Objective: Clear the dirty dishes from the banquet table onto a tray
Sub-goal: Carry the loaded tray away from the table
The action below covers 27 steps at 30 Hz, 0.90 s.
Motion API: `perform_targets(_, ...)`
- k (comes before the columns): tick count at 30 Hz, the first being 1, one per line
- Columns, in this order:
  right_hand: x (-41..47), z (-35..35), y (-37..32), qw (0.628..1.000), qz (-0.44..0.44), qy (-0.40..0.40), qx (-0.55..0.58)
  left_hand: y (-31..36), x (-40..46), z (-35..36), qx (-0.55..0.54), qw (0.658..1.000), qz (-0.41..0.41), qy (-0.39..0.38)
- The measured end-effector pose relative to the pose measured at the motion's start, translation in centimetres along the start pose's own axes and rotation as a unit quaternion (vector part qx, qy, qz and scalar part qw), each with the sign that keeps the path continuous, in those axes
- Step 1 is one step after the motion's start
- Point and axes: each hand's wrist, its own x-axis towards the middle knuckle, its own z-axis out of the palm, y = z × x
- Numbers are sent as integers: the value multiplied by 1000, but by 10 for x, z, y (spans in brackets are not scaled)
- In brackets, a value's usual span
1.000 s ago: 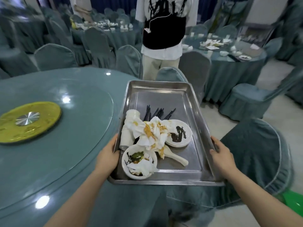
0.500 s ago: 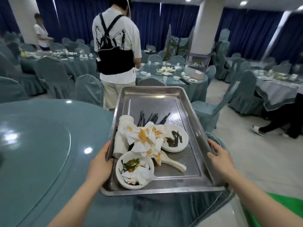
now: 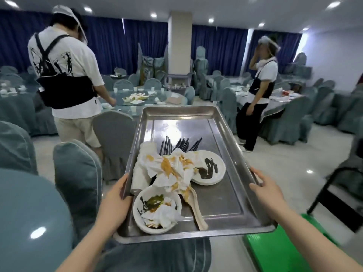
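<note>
I carry a steel tray (image 3: 231, 154) in the air, clear of the banquet table (image 3: 25, 222) at the lower left. My left hand (image 3: 115, 201) grips its left rim and my right hand (image 3: 265, 188) grips its right rim. On the tray lie a white bowl (image 3: 141, 218) with green scraps and tissue, a stained white plate (image 3: 214, 173), crumpled orange-stained napkins (image 3: 174, 169), stacked white cups (image 3: 140, 173) on their side, a white spoon (image 3: 198, 213) and several black chopsticks (image 3: 176, 143).
Covered chairs (image 3: 78, 183) stand close at the left and under the tray. One person (image 3: 64, 75) stands ahead left by a laid table (image 3: 141, 99), another person (image 3: 257, 91) ahead right. A green crate (image 3: 275, 252) and a black folding stand (image 3: 337, 195) are at the lower right.
The view has swung right and away from the banquet table, with the tray carried along in both hands. The room beyond and a second person have come into view.
</note>
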Motion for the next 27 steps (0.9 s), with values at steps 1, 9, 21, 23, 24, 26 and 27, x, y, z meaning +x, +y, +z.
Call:
perform_targets(1, 21, -11, 15, 1000, 8, 7, 6, 13, 14, 27, -2, 1000, 10, 0)
perform_targets(9, 153, -69, 106, 998, 50, 13, 30, 76, 98, 191, 14, 998, 22, -57)
perform_targets(21, 274, -54, 175, 994, 108, 24, 19, 80, 211, 318, 25, 993, 1, -118)
perform_targets(23, 294, -53, 183, 992, 120, 26, 13, 81, 229, 338, 22, 992, -6, -125)
perform_targets(24, 308, -54, 187, 992, 127, 20, 12, 82, 236, 348, 24, 992, -10, -127)
perform_targets(26, 333, -54, 194, 991, 136, 4, 9, 82, 250, 365, 41, 990, -27, -131)
perform_targets(27, 348, -52, 199, 990, 139, 3, 11, 83, 261, 375, 49, 990, -32, -131)
